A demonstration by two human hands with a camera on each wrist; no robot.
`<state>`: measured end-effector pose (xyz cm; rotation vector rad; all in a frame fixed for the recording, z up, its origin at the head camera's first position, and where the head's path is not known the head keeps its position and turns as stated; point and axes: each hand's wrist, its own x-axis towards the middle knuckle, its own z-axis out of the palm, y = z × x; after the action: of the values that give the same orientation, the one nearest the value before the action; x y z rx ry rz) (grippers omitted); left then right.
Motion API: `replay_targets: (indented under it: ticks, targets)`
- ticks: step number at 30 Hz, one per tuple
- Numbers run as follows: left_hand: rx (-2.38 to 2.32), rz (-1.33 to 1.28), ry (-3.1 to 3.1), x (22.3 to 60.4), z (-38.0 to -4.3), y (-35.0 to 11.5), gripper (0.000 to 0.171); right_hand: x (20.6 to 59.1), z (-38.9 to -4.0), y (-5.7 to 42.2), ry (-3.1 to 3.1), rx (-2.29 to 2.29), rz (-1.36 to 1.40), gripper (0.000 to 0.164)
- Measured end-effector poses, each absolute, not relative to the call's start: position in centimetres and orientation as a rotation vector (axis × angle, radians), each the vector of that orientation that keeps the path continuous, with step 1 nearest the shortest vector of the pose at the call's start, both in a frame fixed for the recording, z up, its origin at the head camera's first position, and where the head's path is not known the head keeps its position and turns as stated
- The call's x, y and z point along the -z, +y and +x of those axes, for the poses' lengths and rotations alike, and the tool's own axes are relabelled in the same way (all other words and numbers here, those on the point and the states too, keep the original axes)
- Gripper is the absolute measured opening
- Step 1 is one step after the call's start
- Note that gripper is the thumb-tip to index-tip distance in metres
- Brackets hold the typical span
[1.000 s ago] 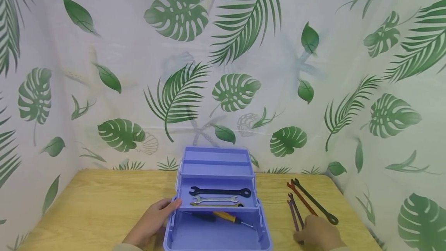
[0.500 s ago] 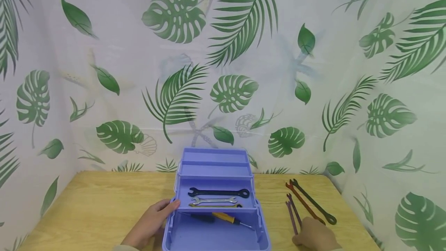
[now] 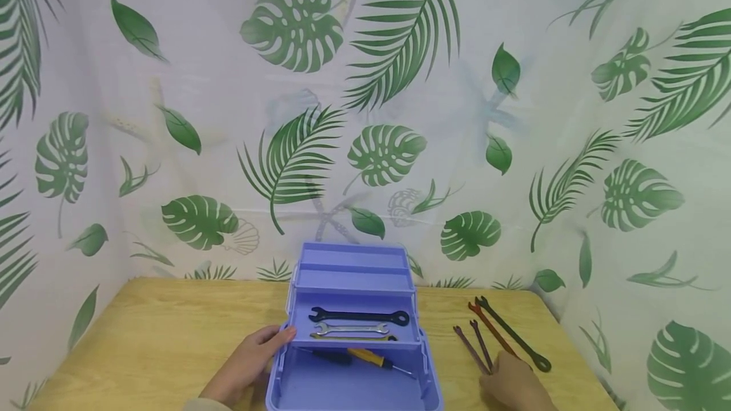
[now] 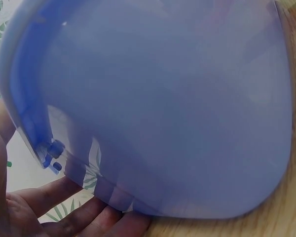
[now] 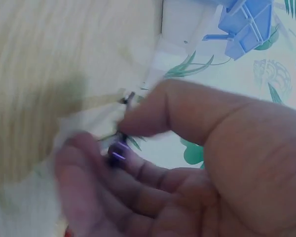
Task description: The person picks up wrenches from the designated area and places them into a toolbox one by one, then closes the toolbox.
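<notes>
My left hand grips the left side of an open blue-purple toolbox, thumb on the tray's edge. In the left wrist view its fingers lie along the outside of the box wall. My right hand, at the table's right front, pinches the near end of a purple wrench; the right wrist view shows the shiny purple end between thumb and fingers. A second dark purple wrench lies close beside it, its near end hidden by the hand.
In the raised tray lie a black wrench, a silver wrench and a yellow wrench. Below are a yellow-handled screwdriver and a black-handled one. A red wrench and a dark green wrench lie right on the wooden table.
The far end of the pinched purple wrench has swung left, away from the second purple wrench. My right hand has shifted slightly; my left hand stays on the toolbox.
</notes>
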<state>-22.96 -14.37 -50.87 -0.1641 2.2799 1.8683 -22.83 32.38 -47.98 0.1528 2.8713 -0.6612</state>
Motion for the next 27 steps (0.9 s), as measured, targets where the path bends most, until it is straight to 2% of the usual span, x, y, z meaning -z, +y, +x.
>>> replay_targets:
  ticks: [6,11,19,27]
  targets:
    - [-1.932,-0.136,2.185,50.8,-23.0,-14.4,0.072,48.1,-23.6,32.2,3.026,0.729,0.157,0.019]
    - [-1.941,-0.118,2.161,50.9,-23.1,-14.4,0.072,47.9,-24.5,31.9,3.07,0.742,0.193,0.022]
    - [-1.924,-0.112,2.159,51.3,-23.2,-14.5,0.073,47.5,-24.5,31.0,3.062,0.62,0.043,0.022]
    - [-1.929,-0.123,2.152,51.6,-23.3,-14.6,0.075,47.1,-24.8,30.9,3.19,0.667,0.113,0.016]
